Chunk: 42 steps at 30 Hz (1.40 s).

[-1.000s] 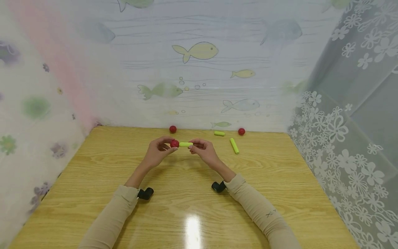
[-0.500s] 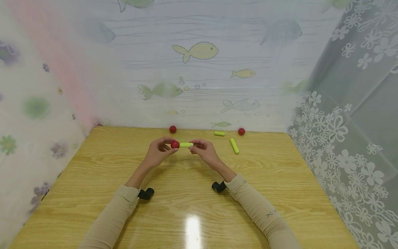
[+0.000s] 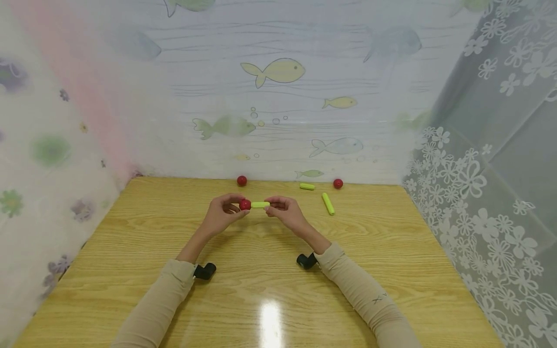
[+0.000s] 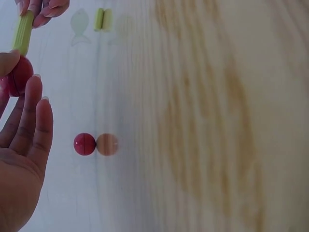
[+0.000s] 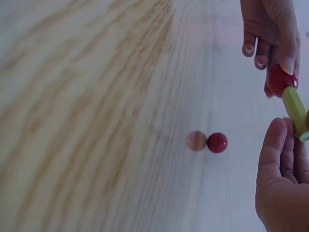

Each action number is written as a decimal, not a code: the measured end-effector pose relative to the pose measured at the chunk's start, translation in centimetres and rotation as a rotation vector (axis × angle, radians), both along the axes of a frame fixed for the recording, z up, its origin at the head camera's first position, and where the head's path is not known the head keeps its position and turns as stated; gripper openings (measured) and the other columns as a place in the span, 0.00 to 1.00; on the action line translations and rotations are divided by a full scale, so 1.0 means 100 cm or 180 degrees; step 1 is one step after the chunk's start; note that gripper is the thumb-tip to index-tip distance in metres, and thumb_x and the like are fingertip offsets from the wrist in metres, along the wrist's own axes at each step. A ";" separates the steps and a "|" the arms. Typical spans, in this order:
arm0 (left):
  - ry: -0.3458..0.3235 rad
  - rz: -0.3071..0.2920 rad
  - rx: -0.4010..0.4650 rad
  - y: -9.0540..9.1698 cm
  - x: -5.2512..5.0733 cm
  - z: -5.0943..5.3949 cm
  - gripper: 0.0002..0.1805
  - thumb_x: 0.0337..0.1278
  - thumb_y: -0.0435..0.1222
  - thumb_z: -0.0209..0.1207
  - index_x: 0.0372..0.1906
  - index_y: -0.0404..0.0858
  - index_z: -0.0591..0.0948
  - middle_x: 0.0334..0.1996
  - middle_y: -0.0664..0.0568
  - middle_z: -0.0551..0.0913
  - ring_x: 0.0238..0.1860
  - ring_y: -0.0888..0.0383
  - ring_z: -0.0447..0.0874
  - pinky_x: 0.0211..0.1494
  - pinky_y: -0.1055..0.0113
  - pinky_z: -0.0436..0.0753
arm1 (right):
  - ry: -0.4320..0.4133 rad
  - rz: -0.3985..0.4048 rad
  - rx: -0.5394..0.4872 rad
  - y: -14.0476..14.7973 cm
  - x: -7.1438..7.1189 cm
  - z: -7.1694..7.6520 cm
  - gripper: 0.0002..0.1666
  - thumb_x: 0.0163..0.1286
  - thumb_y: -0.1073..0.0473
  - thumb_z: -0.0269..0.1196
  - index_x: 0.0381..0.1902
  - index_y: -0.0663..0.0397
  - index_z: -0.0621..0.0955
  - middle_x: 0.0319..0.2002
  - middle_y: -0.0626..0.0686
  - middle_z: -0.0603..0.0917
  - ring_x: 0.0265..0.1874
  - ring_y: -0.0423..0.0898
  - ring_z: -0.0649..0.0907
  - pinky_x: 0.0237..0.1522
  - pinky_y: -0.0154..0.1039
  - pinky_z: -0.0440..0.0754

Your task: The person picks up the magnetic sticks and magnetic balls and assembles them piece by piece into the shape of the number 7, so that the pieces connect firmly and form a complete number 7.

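My left hand pinches a red ball between thumb and fingers above the table. A short yellow-green ribbed stick meets the ball's right side, and my right hand pinches its other end. Ball and stick touch end to end in the left wrist view, where the ball shows a dark seam line. From the right wrist, the stick slants down from the ball to the right fingers. Whether the stick enters the ball cannot be made out.
Along the back of the wooden table lie a red ball, another red ball and a short yellow-green stick. A longer yellow-green stick lies right of my right hand. A fish-patterned curtain stands behind.
Both hands keep their hold, while the joined ball and stick have sunk slightly toward me. The loose balls and sticks have stayed in place.
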State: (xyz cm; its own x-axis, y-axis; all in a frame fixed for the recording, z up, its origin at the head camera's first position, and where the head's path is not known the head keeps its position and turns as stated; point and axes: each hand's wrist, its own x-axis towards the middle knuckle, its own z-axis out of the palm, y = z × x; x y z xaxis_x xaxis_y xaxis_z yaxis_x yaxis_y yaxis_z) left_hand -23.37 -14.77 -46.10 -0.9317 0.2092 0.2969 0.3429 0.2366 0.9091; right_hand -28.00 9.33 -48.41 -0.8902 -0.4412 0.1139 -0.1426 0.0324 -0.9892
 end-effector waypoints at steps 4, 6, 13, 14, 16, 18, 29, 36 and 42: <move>-0.0068 0.0007 0.0013 0.000 0.000 -0.001 0.20 0.60 0.26 0.68 0.57 0.26 0.80 0.50 0.31 0.85 0.41 0.38 0.85 0.42 0.72 0.84 | -0.0052 0.0022 0.0063 0.001 0.001 0.001 0.22 0.74 0.68 0.61 0.62 0.76 0.76 0.46 0.61 0.85 0.53 0.71 0.81 0.58 0.59 0.80; -0.0113 0.0010 0.0029 0.001 0.000 -0.002 0.20 0.60 0.26 0.68 0.57 0.26 0.80 0.51 0.31 0.85 0.42 0.37 0.85 0.43 0.73 0.84 | -0.0070 0.0028 0.0093 0.001 0.001 0.001 0.22 0.74 0.68 0.62 0.62 0.75 0.76 0.47 0.63 0.85 0.52 0.68 0.82 0.58 0.59 0.80; -0.0172 0.0017 0.0086 0.003 -0.001 -0.003 0.20 0.60 0.26 0.68 0.57 0.25 0.80 0.51 0.31 0.84 0.46 0.37 0.85 0.47 0.69 0.85 | -0.0088 0.0044 0.0165 0.004 0.000 0.000 0.23 0.74 0.67 0.62 0.62 0.76 0.75 0.48 0.65 0.84 0.52 0.66 0.83 0.59 0.58 0.80; -0.0175 0.0019 0.0081 0.003 -0.001 -0.003 0.20 0.61 0.26 0.68 0.57 0.25 0.80 0.51 0.31 0.84 0.46 0.38 0.85 0.47 0.68 0.85 | -0.0084 0.0052 0.0175 0.004 0.000 0.000 0.23 0.75 0.67 0.62 0.62 0.76 0.75 0.49 0.66 0.84 0.52 0.67 0.83 0.59 0.58 0.80; -0.0185 0.0027 0.0067 0.003 -0.003 -0.003 0.20 0.61 0.27 0.68 0.57 0.25 0.80 0.51 0.31 0.85 0.47 0.38 0.85 0.48 0.67 0.85 | -0.0078 0.0068 0.0199 0.005 -0.001 0.000 0.23 0.75 0.66 0.61 0.63 0.76 0.74 0.50 0.68 0.84 0.53 0.69 0.82 0.59 0.58 0.80; -0.0205 0.0039 0.0061 0.004 -0.005 -0.006 0.21 0.61 0.27 0.68 0.57 0.25 0.80 0.51 0.32 0.85 0.48 0.38 0.85 0.48 0.69 0.85 | -0.0075 0.0086 0.0211 0.007 -0.002 0.000 0.23 0.76 0.66 0.61 0.63 0.76 0.74 0.51 0.70 0.83 0.54 0.71 0.81 0.59 0.57 0.80; -0.0295 0.0110 0.0153 -0.006 -0.026 -0.039 0.21 0.63 0.29 0.68 0.59 0.29 0.79 0.55 0.33 0.82 0.50 0.40 0.86 0.47 0.75 0.84 | 0.0050 0.0176 0.0439 0.021 -0.006 0.001 0.21 0.77 0.63 0.60 0.63 0.69 0.77 0.56 0.68 0.81 0.56 0.68 0.80 0.59 0.57 0.80; -0.0540 0.0116 0.0176 -0.010 -0.028 -0.040 0.21 0.63 0.32 0.68 0.59 0.31 0.79 0.55 0.35 0.82 0.50 0.47 0.86 0.48 0.72 0.85 | 0.0049 0.0150 0.0530 0.033 -0.009 0.006 0.24 0.82 0.60 0.54 0.66 0.72 0.73 0.58 0.72 0.80 0.58 0.69 0.79 0.60 0.58 0.79; -0.0668 0.0115 0.0002 -0.013 -0.032 -0.045 0.23 0.64 0.33 0.68 0.61 0.30 0.78 0.57 0.34 0.82 0.57 0.39 0.83 0.56 0.63 0.84 | 0.0029 -0.0120 0.0582 0.042 -0.017 0.003 0.27 0.84 0.55 0.49 0.65 0.75 0.73 0.56 0.71 0.82 0.56 0.68 0.81 0.59 0.56 0.80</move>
